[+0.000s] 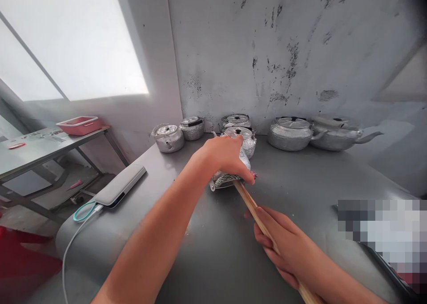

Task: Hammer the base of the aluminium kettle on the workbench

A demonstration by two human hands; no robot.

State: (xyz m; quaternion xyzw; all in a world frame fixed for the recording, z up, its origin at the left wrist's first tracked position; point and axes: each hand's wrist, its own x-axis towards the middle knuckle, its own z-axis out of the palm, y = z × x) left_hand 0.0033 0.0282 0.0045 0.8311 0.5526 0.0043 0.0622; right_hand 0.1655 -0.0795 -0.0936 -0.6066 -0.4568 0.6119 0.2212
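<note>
Although I work from a distance, the head view gives me a pale wall [216, 37] with dark scuffs, rising behind the grey surface [200, 259]. Off to the left stands a side table [36, 155], with a pink basket [80, 127] near its right end. Along the back of the surface I count six silvery kettles in pairs: the right kettles [289, 137], the middle kettles [250, 147], one in front of the other, and the left kettles [170, 143]. I have the right hand [287, 242] wrapped firmly round a wooden stick [246, 197], which slants away from me. Its far end reaches a silvery piece [245, 158] before the middle kettles, partly under the left hand [223, 155]. That hand arches over it, thumb and index finger extended; its underside is hidden, so I cannot tell whether it grips. A grey slab-like device [122, 186] lies at left, plugged to a white cable [63, 268]. Smallest is a black-and-white cord [227, 178] beside the stick's far end.
</note>
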